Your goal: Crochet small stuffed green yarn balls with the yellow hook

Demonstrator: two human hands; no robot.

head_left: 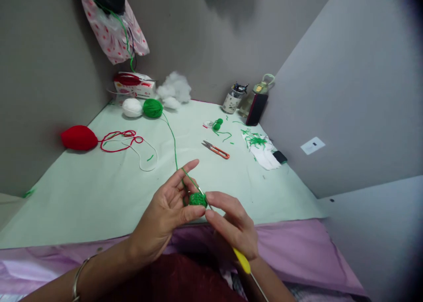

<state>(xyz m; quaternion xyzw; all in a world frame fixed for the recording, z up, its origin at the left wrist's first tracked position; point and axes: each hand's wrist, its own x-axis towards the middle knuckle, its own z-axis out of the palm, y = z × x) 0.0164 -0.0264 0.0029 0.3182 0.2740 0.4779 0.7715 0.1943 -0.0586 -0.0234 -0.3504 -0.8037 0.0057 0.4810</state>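
"Green crochet piece (198,199)?"
"Near edge of surface (109,196), pinched in my left hand (165,207), index raised."
"Crochet hook (243,261)?"
"Pinched in my right hand (236,225), slanting toward far-left corner."

Beyond the crochet piece (197,199), snips (220,151) lie on the table (188,136), left of paper (267,160), before a pen cup (230,103).

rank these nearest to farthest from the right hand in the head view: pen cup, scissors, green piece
1. Green piece: just left of the right hand.
2. Scissors: ahead of the hand.
3. Pen cup: at the back, beyond the scissors.
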